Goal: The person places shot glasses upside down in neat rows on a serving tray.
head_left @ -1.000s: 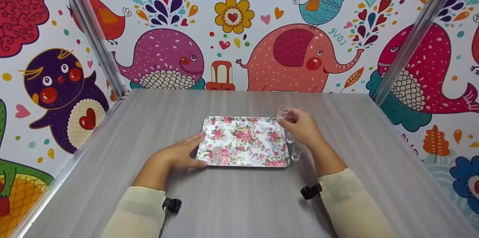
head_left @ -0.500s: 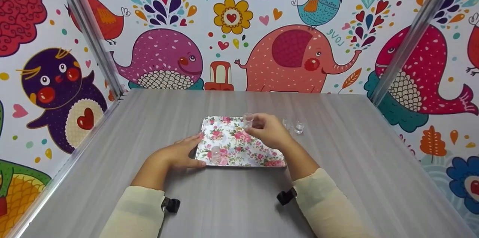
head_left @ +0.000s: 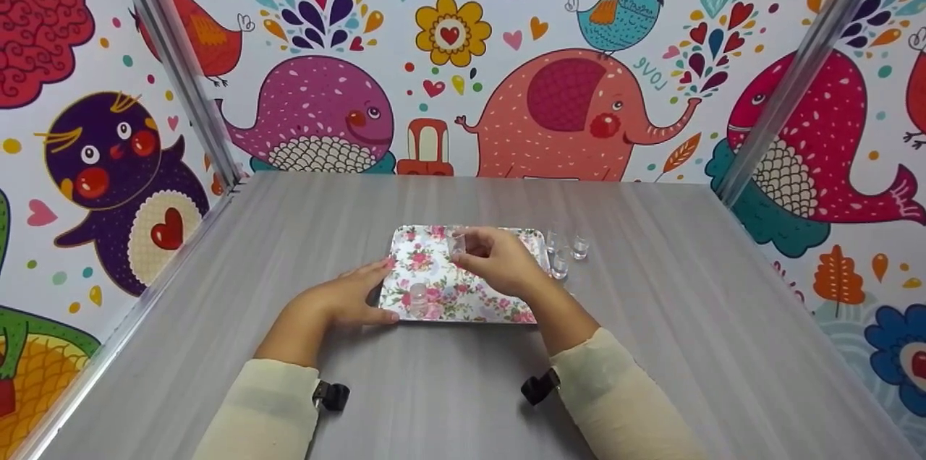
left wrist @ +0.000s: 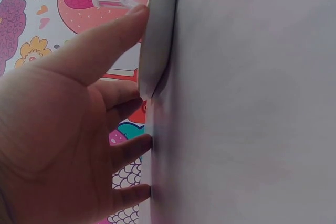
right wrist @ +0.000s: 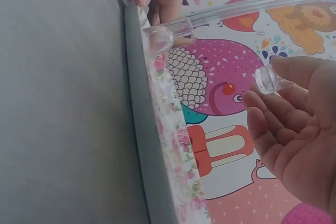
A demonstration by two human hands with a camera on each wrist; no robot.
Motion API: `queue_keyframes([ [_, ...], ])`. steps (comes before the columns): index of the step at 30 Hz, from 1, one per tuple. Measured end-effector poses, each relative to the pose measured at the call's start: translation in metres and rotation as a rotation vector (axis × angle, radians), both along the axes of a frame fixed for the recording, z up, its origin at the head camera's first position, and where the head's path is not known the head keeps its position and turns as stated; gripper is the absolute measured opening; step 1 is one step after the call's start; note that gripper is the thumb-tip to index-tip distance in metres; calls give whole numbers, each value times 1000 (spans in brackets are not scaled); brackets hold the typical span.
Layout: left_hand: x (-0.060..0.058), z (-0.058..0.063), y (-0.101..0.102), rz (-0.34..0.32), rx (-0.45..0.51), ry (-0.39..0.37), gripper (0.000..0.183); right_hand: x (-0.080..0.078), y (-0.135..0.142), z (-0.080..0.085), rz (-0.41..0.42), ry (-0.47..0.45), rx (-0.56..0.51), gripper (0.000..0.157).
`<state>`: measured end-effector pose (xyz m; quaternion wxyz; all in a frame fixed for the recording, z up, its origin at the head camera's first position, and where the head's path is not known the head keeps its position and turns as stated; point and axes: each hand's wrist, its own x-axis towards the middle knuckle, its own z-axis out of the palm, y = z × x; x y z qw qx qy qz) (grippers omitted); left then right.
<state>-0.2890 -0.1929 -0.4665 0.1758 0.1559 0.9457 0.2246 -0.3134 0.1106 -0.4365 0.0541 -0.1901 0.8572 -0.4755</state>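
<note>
I see the right hand (head_left: 499, 261) pinching 1 clear cup (head_left: 458, 246), roughly upright, above the tray (head_left: 409, 268); left of that hand, the standing cup (head_left: 418, 298) is nearer the left hand (head_left: 352, 296), spread at the tray's edge.

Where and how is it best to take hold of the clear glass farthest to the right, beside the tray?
Best is probably the upper wall of this clear glass, pinched on opposite sides, coming from the right. It appears to stand upright, while two neighbouring glasses stand on its left, so that side seems crowded.
</note>
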Motion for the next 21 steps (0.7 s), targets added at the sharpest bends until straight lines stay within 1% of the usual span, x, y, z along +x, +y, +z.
queue_keyframes([
  [5,0,1,1,-6,-1,0,107,1,-2,-4,11,40,11,47],
  [8,0,1,1,-3,0,3,107,1,-3,-6,10,61,7,48],
  [11,1,1,1,6,3,5,106,1,-4,-7,-3,56,-25,44],
  [15,2,2,2,20,5,6,106,1,-5,-10,-18,53,-65,32],
  [18,3,2,2,23,7,5,106,1,-7,-12,-14,81,-63,27],
  [21,3,2,1,23,7,5,106,1,-9,-15,-5,109,-49,27],
])
